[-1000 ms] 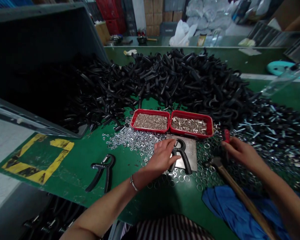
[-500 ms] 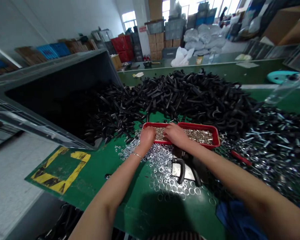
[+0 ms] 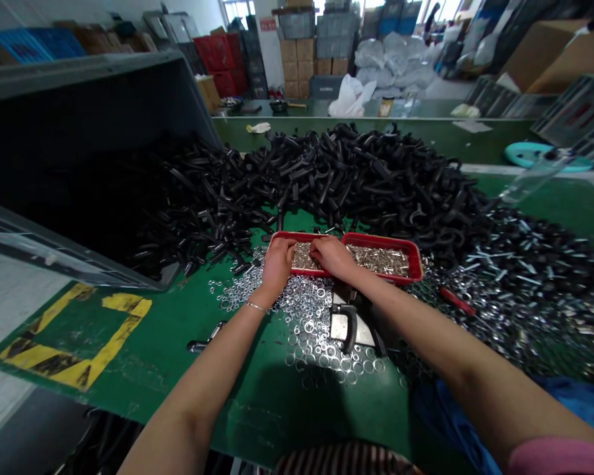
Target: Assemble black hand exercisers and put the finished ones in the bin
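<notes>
Both my hands reach into the left red tray (image 3: 280,235), which holds small metal pieces. My left hand (image 3: 278,261) rests on its near left corner with fingers curled down into the pieces. My right hand (image 3: 332,254) lies over the tray's right half, fingers bent and pinching among the pieces; what they hold is hidden. A second red tray (image 3: 414,260) of metal pins sits right beside it. Just below my right wrist a black hand-grip part (image 3: 350,324) lies on a small metal plate (image 3: 338,326).
A big heap of black plastic handles (image 3: 356,178) fills the green table behind the trays. Loose metal rings (image 3: 309,315) lie in front. A dark crate (image 3: 79,152) tilts at the left. Springs and screws (image 3: 534,277) spread at the right, with a red-handled tool (image 3: 456,301) and blue cloth (image 3: 574,409).
My left hand left the hand-grip and my right hand let go of the hammer; both moved forward into the left red tray. The camera shifted slightly.
</notes>
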Motion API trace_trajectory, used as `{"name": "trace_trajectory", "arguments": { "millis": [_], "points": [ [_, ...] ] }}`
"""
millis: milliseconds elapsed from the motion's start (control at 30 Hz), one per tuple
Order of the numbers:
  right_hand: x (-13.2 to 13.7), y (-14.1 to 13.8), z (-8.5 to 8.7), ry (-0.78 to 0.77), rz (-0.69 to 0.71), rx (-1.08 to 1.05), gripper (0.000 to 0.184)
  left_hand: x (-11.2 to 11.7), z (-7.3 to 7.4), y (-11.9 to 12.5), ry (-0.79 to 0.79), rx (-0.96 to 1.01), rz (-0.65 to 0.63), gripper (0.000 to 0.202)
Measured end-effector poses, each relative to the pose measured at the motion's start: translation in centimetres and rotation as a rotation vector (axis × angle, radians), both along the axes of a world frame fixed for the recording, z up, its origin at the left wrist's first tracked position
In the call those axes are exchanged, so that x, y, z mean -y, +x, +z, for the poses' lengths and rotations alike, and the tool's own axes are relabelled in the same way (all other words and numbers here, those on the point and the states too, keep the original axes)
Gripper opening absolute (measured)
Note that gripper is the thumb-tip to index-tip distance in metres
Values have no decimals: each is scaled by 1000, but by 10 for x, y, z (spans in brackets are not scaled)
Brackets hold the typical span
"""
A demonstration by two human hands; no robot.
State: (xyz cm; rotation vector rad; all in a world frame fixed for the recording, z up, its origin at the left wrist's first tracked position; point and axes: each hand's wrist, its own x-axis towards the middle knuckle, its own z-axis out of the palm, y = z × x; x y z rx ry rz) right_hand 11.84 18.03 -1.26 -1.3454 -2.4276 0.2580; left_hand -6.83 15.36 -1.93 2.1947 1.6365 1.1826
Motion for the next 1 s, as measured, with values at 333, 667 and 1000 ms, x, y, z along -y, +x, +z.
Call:
{"name": "trace_trajectory", "arguments": {
  "millis": [333, 667, 1000],
  "points": [
    [14, 11, 21, -36, -37, -366, 9, 130, 22, 41, -339, 400, -91, 10],
    [147, 123, 13, -235, -131, -519, 14, 148, 9, 58, -420, 246, -143, 10],
    [149, 111, -20, 62, 32, -219, 21, 141, 16, 89, -219, -55, -212, 12]
  ]
}}
